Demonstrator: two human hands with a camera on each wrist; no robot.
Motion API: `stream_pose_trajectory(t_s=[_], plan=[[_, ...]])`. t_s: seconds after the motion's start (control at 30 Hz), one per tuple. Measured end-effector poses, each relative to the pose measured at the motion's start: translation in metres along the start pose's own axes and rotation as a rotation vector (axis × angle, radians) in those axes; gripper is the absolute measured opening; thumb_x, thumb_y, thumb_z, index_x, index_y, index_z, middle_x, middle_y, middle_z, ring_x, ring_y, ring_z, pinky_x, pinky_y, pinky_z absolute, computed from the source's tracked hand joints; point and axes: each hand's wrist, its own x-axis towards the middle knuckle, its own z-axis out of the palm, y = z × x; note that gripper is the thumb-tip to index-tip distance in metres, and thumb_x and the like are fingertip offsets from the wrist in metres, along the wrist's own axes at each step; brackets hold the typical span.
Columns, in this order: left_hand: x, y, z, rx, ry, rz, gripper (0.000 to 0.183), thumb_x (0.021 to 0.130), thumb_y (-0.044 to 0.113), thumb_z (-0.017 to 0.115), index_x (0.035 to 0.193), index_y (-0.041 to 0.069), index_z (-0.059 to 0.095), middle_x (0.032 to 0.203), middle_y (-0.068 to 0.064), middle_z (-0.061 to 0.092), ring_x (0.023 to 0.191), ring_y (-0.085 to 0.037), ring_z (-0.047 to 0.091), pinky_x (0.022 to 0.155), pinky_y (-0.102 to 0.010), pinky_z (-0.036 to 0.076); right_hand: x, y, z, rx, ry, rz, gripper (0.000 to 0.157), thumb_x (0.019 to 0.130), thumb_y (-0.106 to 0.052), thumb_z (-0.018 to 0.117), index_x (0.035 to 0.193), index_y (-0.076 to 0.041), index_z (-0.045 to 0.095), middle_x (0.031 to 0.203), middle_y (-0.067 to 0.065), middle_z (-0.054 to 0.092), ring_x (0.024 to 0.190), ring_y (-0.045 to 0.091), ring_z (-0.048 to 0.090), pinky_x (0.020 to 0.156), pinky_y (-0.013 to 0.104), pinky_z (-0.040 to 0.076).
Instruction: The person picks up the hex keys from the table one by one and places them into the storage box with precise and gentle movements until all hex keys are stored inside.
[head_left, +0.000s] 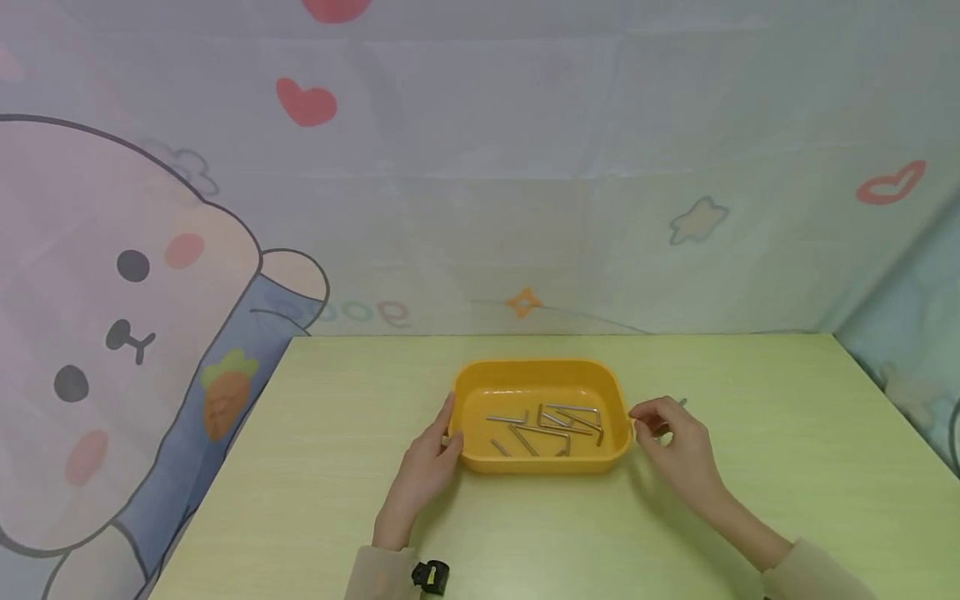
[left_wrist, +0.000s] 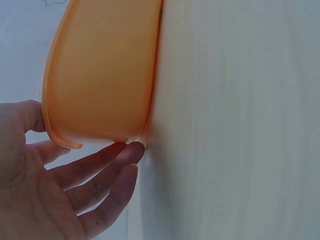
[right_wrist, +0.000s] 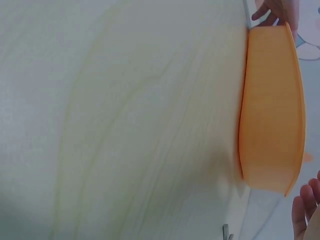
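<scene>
A yellow tray (head_left: pixel 536 465) with rounded corners sits on the table, several metal hex keys (head_left: pixel 551 429) lying loose in it. My left hand (head_left: pixel 423 471) holds the tray's left end, its thumb at the rim and its fingers (left_wrist: pixel 107 182) against the outer wall. At the right end is my right hand (head_left: pixel 686 450), its fingers loosely bent close to the rim. Whether they touch the rim is unclear. In the right wrist view its fingertips (right_wrist: pixel 298 212) show at the lower right edge. Thin metal ends (right_wrist: pixel 225 232), partly out of frame, lie on the table close by.
The pale green-yellow table (head_left: pixel 300 500) extends around the tray on all sides. Behind it hangs a cloth backdrop (head_left: pixel 487 208) printed with hearts and a cartoon bear. A black strap (head_left: pixel 431 576) is at the left sleeve.
</scene>
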Motion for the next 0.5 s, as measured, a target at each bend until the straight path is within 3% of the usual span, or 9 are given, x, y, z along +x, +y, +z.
stream_pose_trajectory(t_s=[0.3,0.5], plan=[[0.000,0.000,-0.001,-0.006,-0.005,0.014,0.059,0.100,0.022,0.047,0.154,0.022,0.024,0.143,-0.015,0.050,0.076,-0.014,0.051,0.070,-0.030,0.044,0.007,0.017,-0.010,0.023,-0.054,0.232,0.014,0.086,0.002,0.063,0.097,-0.004,0.067,0.088,0.009,0.066,0.074,-0.004,0.052,0.064,0.013,0.046],[0.000,0.000,-0.001,-0.003,-0.006,0.011,0.059,0.100,0.022,0.047,0.154,0.022,0.024,0.142,-0.014,0.051,0.077,-0.014,0.052,0.071,-0.030,0.044,0.012,0.029,-0.013,-0.008,-0.105,0.293,0.015,0.085,0.002,0.062,0.100,-0.002,0.066,0.089,0.012,0.066,0.074,-0.003,0.052,0.066,0.014,0.047]])
